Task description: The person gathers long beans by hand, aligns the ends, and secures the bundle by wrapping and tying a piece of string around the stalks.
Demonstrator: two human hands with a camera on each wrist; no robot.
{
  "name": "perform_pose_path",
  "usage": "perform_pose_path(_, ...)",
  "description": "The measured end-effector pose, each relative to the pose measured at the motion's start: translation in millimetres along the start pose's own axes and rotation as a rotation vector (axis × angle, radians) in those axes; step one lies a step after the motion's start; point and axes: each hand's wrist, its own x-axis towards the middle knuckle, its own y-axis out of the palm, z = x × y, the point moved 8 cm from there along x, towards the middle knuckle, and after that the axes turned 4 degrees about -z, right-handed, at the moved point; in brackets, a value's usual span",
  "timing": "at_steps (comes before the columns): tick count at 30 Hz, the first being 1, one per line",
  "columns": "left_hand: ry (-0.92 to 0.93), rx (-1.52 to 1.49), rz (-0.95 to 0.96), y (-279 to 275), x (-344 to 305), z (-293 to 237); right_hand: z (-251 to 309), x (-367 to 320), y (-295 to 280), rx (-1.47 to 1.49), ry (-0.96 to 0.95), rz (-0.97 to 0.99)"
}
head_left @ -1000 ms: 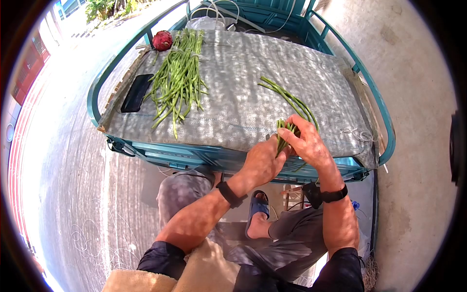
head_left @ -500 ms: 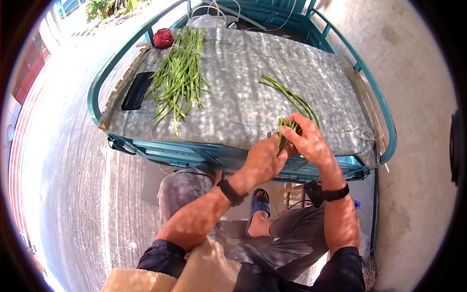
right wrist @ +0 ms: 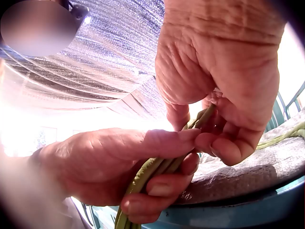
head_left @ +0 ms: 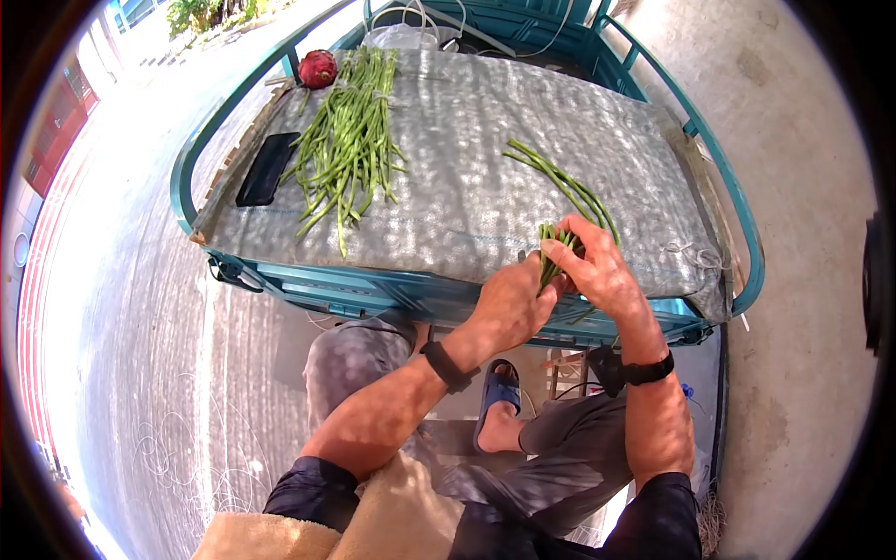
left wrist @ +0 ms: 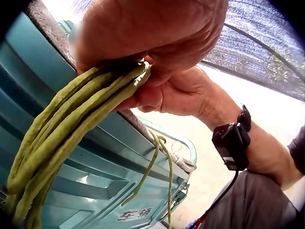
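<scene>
A small bundle of green long beans (head_left: 549, 265) is gripped by the left hand (head_left: 511, 301), whose fingers curl round it in the right wrist view. The right hand (head_left: 599, 271) pinches the bundle's upper end with thumb and fingers, touching the left. In the left wrist view the beans (left wrist: 71, 129) hang down in a curve from the hands. A few loose beans (head_left: 560, 177) lie on the grey cover (head_left: 448, 168), running down beside the right hand. A larger tied bunch of beans (head_left: 350, 140) lies at the cover's left.
A dark phone (head_left: 268, 170) and a red round fruit (head_left: 317, 69) lie left of the large bunch. The teal cart rail (head_left: 723, 177) borders the cover. White string (head_left: 691, 254) lies at its right corner. Below are the person's legs and a sandal (head_left: 500, 392).
The view has shifted slightly, so the cart and beans appear a little displaced. Both hands keep their hold on the small bundle, with little visible movement.
</scene>
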Motion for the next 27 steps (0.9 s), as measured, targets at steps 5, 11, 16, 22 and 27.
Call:
perform_pose_path(5, 0.009, 0.006, -0.014, -1.3, -0.9, -0.6, 5.3, -2.7, 0.7, -0.121, -0.16, -0.002)
perform_pose_path(11, -0.029, 0.014, -0.004, -0.8, -1.6, 0.4, 0.5, 0.1, 0.3, -0.016, 0.101, -0.003)
perform_pose_path(16, -0.029, 0.008, -0.006, 0.6, -1.5, 2.8, 4.3, 0.2, 0.0, -0.041, -0.064, -0.024)
perform_pose_path(22, -0.001, 0.023, -0.003, 0.0, -1.6, 1.2, -5.2, 1.1, 0.3, 0.042, 0.024, -0.059)
perform_pose_path(27, -0.038, 0.004, 0.009, 0.5, -1.0, 3.1, -2.2, 0.8, 0.0, 0.043, 0.032, -0.068)
